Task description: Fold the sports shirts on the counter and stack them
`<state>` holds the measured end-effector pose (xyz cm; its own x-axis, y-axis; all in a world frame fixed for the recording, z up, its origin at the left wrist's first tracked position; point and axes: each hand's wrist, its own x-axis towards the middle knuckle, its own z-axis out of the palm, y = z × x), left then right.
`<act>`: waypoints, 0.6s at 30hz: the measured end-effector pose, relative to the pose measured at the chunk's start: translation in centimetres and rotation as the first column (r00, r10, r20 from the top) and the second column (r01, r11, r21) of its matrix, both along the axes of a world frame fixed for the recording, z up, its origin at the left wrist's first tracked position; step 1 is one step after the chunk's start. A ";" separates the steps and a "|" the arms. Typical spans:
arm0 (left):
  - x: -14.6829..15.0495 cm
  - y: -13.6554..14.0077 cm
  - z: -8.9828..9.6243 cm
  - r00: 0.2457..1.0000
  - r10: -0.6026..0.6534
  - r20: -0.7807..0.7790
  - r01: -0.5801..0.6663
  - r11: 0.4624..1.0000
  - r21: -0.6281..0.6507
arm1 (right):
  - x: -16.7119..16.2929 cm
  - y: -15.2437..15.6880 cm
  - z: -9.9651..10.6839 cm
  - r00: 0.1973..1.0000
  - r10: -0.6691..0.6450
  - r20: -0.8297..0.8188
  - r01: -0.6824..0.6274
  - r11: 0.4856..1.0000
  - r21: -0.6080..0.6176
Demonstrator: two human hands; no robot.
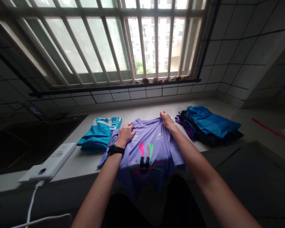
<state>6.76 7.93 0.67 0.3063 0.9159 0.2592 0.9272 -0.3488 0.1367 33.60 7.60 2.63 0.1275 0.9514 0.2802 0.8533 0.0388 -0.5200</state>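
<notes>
A purple T-shirt [154, 133] with a pink and green print lies front up on the counter, its lower part hanging over the front edge. At the left shoulder, my left hand [125, 133] has its fingers curled on the fabric; a black watch [116, 149] is on that wrist. My right hand [166, 119] pinches the shirt at the right shoulder, near the collar. Just left of the shirt lies a folded teal T-shirt [95, 136] with white print, partly overlapped by the purple sleeve.
To the right is a stack of folded clothes [211, 122], blue on top with dark and purple ones beneath. A white power bank [53, 161] with a cable [31, 202] sits at the front left, beside a dark sink [71, 125]. Behind the counter [142, 110] is a barred window.
</notes>
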 end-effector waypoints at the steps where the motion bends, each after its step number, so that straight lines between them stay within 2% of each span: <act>1: 0.0 0.0 -0.1 1.000 -0.004 0.016 0.004 1.000 -0.001 | 0.2 0.2 0.6 0.999 -0.028 0.033 0.028 1.000 -0.008; 3: -0.1 0.1 -0.2 0.999 -0.016 0.050 0.016 1.000 -0.003 | 0.8 0.1 1.5 0.993 -0.082 0.088 0.087 0.994 -0.059; 5: -0.1 0.2 -0.4 0.997 -0.016 0.070 0.017 1.000 -0.006 | 1.8 -0.5 1.8 0.988 -0.095 0.120 0.119 0.970 -0.210; 7: -0.2 0.4 -0.5 0.997 -0.003 0.074 0.004 1.000 -0.011 | 3.0 -1.6 1.7 0.992 -0.047 0.115 0.090 0.910 -0.406; 9: -0.2 0.6 -0.6 0.997 0.013 0.076 -0.012 1.000 -0.019 | 4.2 -2.5 1.5 0.993 0.060 0.101 0.002 0.852 -0.524; 11: -0.1 0.6 -0.6 0.996 0.032 0.079 -0.029 0.999 -0.028 | 5.1 -3.1 1.6 0.982 0.156 0.105 -0.076 0.840 -0.537; 13: -0.1 0.6 -0.5 0.995 0.058 0.080 -0.055 0.998 -0.040 | 5.9 -3.1 2.0 0.976 0.189 0.110 -0.107 0.852 -0.512; 18: 0.0 0.3 -0.6 0.992 0.107 0.067 -0.105 0.994 -0.037 | 8.0 -2.3 3.5 0.992 0.089 0.089 -0.026 0.838 -0.545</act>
